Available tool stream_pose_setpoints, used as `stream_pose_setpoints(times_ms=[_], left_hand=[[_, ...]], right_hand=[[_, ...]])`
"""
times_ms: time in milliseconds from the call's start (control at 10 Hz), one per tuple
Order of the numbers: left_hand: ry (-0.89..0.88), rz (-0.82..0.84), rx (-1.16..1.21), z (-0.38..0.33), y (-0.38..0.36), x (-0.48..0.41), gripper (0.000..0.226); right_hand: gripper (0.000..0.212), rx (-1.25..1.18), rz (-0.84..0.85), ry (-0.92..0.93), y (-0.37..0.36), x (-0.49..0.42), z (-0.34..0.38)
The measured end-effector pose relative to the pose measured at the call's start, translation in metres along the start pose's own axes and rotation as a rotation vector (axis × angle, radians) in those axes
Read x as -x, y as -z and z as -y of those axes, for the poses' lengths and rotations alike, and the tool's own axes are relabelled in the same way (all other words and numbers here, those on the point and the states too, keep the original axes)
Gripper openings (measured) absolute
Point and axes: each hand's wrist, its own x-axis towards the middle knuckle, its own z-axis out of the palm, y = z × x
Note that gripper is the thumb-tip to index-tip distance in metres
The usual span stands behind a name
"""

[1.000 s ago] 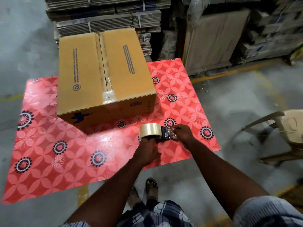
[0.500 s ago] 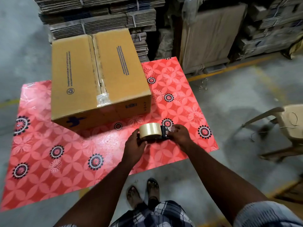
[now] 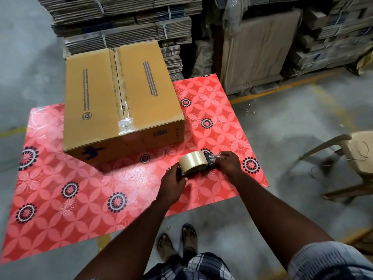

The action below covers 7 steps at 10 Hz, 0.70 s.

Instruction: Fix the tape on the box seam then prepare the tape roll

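A closed brown cardboard box [image 3: 94, 93] sits on a red flowered table [image 3: 80, 199], toward its far side. Clear tape [image 3: 126, 124] runs down the box's top seam and ends crumpled at the near edge. Nearer to me, over the table's right part, both hands hold a tape dispenser with a clear tape roll [image 3: 194, 162] in a black frame. My left hand [image 3: 174, 178] grips the dispenser's near end under the roll. My right hand [image 3: 229, 163] pinches the loose clear tape end at the dispenser's black head.
Bundled stacks of flat cardboard [image 3: 125, 23] stand behind the table, with more wrapped stacks [image 3: 262, 47] to the right. A beige plastic chair [image 3: 355, 150] stands on the grey floor at right. My feet [image 3: 177, 241] are just below the table's near edge.
My hands and the dispenser stay in nearly the same place. My left hand has shifted its grip slightly under the roll. The camera view has moved a little.
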Motion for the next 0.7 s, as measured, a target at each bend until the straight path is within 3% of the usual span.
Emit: stream_pose_setpoints(times_ms=[200, 300, 400, 500, 700], left_hand=[[0.052, -0.002, 0.004, 0.008, 0.011, 0.006, 0.063], [0.068, -0.024, -0.003, 0.018, 0.021, 0.012, 0.065], [0.076, -0.041, -0.022, 0.027, 0.034, 0.014, 0.066], [0.073, -0.056, -0.049, 0.026, 0.053, 0.025, 0.059], [0.025, -0.082, -0.189, 0.045, 0.098, 0.038, 0.062]], right_hand=[[0.046, -0.063, 0.021, -0.063, 0.011, -0.002, 0.002], [0.042, 0.100, -0.068, 0.010, 0.013, 0.004, 0.003], [0.026, 0.310, -0.148, 0.222, 0.003, 0.026, 0.019], [0.025, 0.466, -0.193, 0.543, -0.018, 0.046, 0.029], [0.028, 0.825, -0.055, 0.958, -0.083, 0.104, 0.035]])
